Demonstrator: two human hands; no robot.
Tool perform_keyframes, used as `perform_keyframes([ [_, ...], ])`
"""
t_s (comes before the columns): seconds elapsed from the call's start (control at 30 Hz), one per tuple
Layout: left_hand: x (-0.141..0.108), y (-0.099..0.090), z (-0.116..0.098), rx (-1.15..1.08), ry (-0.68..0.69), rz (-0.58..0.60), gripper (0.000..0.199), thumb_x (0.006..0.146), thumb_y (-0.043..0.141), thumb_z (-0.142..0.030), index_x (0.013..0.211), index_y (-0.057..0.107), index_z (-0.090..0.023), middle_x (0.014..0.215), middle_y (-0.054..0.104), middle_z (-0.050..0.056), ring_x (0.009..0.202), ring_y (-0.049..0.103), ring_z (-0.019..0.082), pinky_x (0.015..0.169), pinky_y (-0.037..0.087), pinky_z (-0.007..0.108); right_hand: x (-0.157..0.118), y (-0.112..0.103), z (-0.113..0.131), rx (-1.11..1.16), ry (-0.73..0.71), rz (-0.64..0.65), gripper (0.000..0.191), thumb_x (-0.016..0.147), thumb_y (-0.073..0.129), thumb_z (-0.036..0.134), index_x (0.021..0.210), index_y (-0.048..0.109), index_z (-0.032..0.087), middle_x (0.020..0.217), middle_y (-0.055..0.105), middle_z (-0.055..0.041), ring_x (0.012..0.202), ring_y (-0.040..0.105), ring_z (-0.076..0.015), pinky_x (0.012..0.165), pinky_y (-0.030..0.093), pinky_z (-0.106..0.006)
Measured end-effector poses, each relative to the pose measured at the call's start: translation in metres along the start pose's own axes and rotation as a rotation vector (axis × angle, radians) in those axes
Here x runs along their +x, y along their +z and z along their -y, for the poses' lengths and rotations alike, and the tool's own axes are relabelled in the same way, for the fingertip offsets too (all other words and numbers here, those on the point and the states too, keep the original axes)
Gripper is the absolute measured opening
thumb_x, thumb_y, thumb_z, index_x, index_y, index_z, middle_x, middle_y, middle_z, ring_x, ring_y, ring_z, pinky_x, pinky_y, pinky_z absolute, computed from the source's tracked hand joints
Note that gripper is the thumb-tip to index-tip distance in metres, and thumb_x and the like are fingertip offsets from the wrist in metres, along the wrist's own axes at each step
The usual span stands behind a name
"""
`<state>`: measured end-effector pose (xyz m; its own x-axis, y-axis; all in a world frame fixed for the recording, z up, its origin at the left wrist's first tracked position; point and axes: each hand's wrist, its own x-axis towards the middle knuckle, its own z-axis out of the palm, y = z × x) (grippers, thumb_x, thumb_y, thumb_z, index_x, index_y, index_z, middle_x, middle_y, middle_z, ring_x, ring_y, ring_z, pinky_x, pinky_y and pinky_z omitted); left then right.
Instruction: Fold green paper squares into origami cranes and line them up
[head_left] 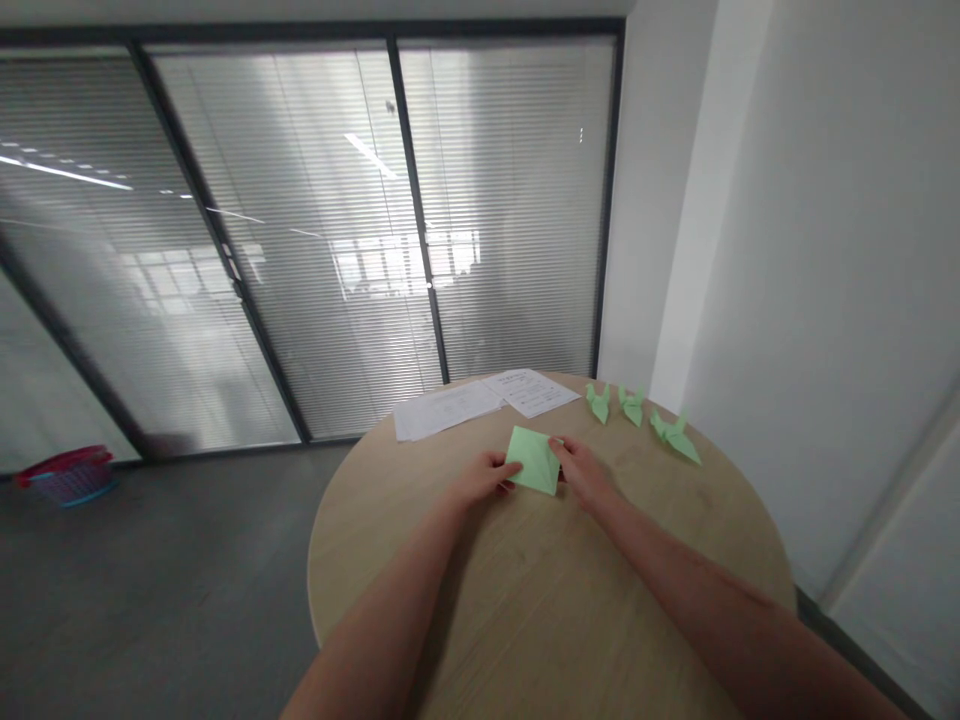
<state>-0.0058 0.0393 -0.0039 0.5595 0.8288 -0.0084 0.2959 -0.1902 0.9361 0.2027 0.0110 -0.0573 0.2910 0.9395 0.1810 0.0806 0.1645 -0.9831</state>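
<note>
A light green square of folded origami paper (535, 460) is held between my two hands, over the middle of the round table. My left hand (486, 477) pinches its left edge, thumb on top and fingers underneath. At the opposite edge, my right hand (581, 468) grips the paper with its thumb lying on the upper face. Faint crease lines run across the square. To the right stand three folded green paper figures: one origami figure (598, 402), a second figure (631, 405) beside it, and a third figure (675, 436) nearer the table's right edge.
The round wooden table (517, 610) carries white blank-looking sheets (448, 410) and a printed sheet (531, 391) at its far edge. A white wall (832, 300) rises on the right. Glass panels with blinds (517, 220) stand behind. A red and blue basket (71, 477) sits on the floor, far left.
</note>
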Motion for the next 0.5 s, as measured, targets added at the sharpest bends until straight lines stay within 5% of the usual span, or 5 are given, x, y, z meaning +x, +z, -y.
perform_keyframes([
  [0.27, 0.008, -0.004, 0.008, -0.064, 0.005, -0.146, 0.039, 0.074, 0.077, -0.052, 0.074, 0.067, -0.014, 0.066, 0.065, 0.002, 0.057, 0.059, 0.014, 0.058, 0.049, 0.027, -0.01, 0.005, 0.013, 0.17, 0.1, 0.216, 0.029, 0.086, 0.068, 0.038, 0.109, 0.065, 0.021, 0.097, 0.075, -0.0085, 0.073, 0.071, -0.021, 0.059, 0.058, -0.03],
  [0.5, 0.011, -0.008, 0.015, -0.109, 0.049, -0.168, 0.041, 0.074, 0.076, -0.054, 0.08, 0.071, -0.013, 0.07, 0.065, 0.004, 0.06, 0.06, 0.015, 0.059, 0.051, 0.028, -0.017, 0.007, 0.017, 0.173, 0.1, 0.248, 0.074, 0.079, 0.076, 0.033, 0.145, 0.043, 0.027, 0.108, 0.074, -0.0067, 0.078, 0.073, -0.0204, 0.055, 0.057, -0.026],
])
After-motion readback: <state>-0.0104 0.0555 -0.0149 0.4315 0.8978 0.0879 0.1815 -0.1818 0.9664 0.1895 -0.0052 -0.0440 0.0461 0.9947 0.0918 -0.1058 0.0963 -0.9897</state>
